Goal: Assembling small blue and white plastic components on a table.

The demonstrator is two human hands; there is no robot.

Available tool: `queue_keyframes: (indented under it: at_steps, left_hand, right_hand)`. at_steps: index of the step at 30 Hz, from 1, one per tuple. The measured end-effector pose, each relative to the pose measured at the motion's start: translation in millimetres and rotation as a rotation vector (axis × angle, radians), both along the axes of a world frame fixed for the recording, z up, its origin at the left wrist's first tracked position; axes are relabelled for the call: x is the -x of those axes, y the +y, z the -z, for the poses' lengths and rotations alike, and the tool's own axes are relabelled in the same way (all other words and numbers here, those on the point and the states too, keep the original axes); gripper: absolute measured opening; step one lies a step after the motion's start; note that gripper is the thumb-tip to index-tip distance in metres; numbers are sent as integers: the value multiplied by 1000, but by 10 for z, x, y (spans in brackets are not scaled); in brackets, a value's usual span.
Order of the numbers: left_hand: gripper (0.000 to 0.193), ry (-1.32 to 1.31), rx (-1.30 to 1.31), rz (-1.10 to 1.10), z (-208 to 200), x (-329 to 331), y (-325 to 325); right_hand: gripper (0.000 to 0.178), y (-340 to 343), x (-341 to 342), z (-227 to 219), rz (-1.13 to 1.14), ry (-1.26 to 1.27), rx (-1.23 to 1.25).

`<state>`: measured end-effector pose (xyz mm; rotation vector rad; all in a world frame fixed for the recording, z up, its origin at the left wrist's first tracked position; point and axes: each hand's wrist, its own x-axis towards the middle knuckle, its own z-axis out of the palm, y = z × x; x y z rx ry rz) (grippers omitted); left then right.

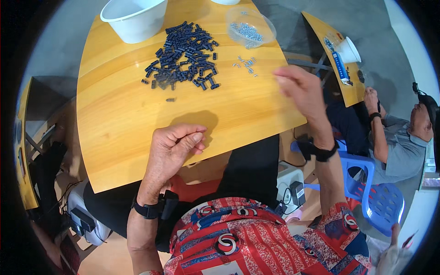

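My left hand (178,141) is closed above the near edge of the wooden table (229,114), thumb against curled fingers. Whatever it may hold is hidden. My right hand (300,89) hovers over the table's right side, its fingertips smeared by motion. Just left of it lie several loose silver screws (247,64). Behind those stands a clear plastic bowl (270,31) with more small silver screws inside. A heap of small black plastic parts (185,55) covers the table's middle and far part. One small dark piece (170,99) lies apart, nearer to my left hand.
A white tub (135,23) stands at the far left of the table, with another white container (225,1) at the far edge. To the right, a co-worker (398,137) sits at another table (355,94) holding a white cup-shaped container (349,50). A blue plastic chair (376,197) is nearby.
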<state>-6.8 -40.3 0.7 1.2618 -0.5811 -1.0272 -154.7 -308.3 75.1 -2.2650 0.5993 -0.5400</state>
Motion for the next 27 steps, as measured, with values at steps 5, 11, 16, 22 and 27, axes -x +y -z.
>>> queue_keyframes:
  at_steps: [5,11,16,22,27]
  left_hand:
    - [16,-33,-21,-21,-13,39,-2]
    - [15,-80,2,-33,22,62,7]
    - [15,-71,1,-28,12,65,-6]
    - [15,-82,-8,-19,-2,53,-13]
    - [16,-93,-10,3,12,42,-20]
  right_hand:
    - [10,-16,-658,175,-160,79,481]
    - [9,-250,-893,487,-219,82,534]
    - [11,-258,-918,532,-248,161,544]
    - [10,-61,-862,453,-249,110,602]
    - [10,279,-765,393,-361,28,333]
